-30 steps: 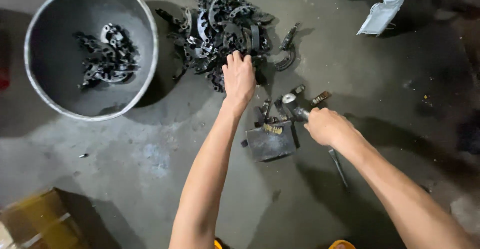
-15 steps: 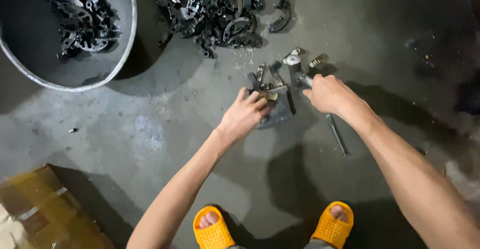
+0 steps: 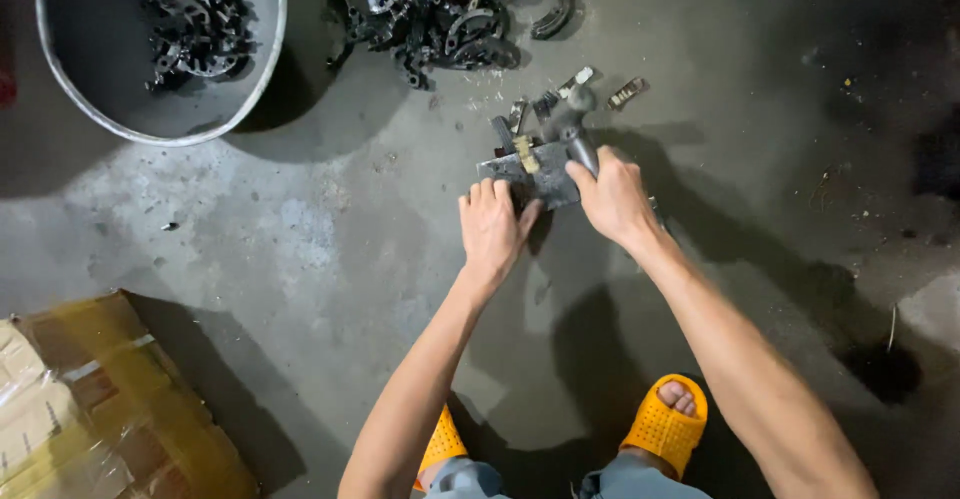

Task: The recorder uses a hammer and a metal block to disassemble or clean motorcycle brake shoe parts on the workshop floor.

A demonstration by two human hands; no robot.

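We grip a hammer [image 3: 572, 127] tightly in our right hand [image 3: 612, 199], its head over a metal block [image 3: 532, 174] on the floor [image 3: 330, 219]. Our left hand [image 3: 492, 227] steadies the block's near edge. Beyond lie a scrap pile [image 3: 430, 9] and a basin [image 3: 262, 69].

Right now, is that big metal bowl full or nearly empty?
Nearly empty: the metal bowl holds only a small cluster of dark metal parts, and most of its grey bottom shows.
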